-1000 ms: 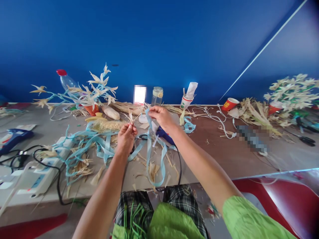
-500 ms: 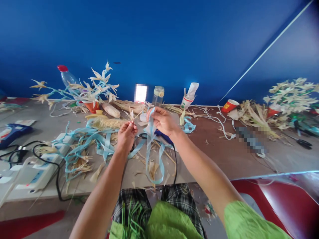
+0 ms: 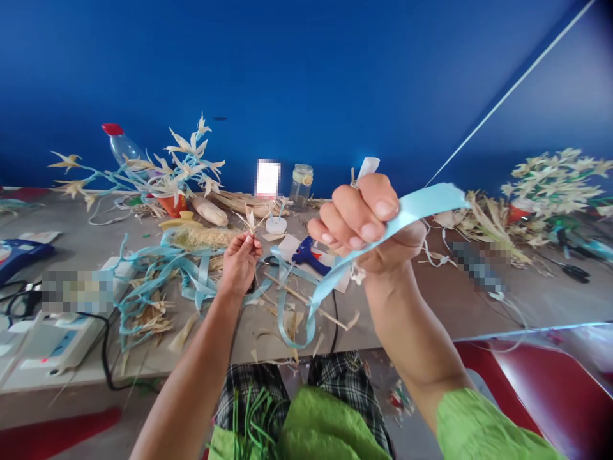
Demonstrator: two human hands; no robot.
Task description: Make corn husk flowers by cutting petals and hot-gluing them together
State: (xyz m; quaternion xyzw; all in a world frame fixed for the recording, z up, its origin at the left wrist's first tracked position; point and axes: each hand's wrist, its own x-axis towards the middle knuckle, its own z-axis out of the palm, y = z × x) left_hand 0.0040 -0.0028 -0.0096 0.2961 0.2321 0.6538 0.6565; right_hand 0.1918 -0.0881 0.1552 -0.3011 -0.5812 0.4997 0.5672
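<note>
Grip: right hand [image 3: 368, 223] clenched into a fist on a light-blue ribbon [image 3: 431, 203], lifted above the table; left hand [image 3: 239, 263], lower and farther out, pinches a pale husk flower [image 3: 250, 222] between thumb and fingertips.

Risks (judged), nearest first. Ribbon could slide through the right fist if the pull is uneven, the strip being flat and smooth-looking. Its slack loop, below and left of that fist, could snag or drag husk scraps [image 3: 293, 318] if lifted sharply. A sideways tug might also draw the ribbon against the blue glue gun [image 3: 303, 252], left of the right fist; cannot tell whether the gun is hot. At the left pinch, thin petals could split or twist off under too firm a squeeze.

Position: ribbon passes through the right fist; a free end sticks out to its right, the other run slopes down left to the table and curls there, between the two hands. Husk flower stands just above the left fingertips, stem end hidden by them. Left of the left hand: a tangle of blue-wrapped stems [image 3: 158, 262]. Beyond the left hand: a white disc [image 3: 276, 225], then a clear jar [image 3: 301, 185].
</note>
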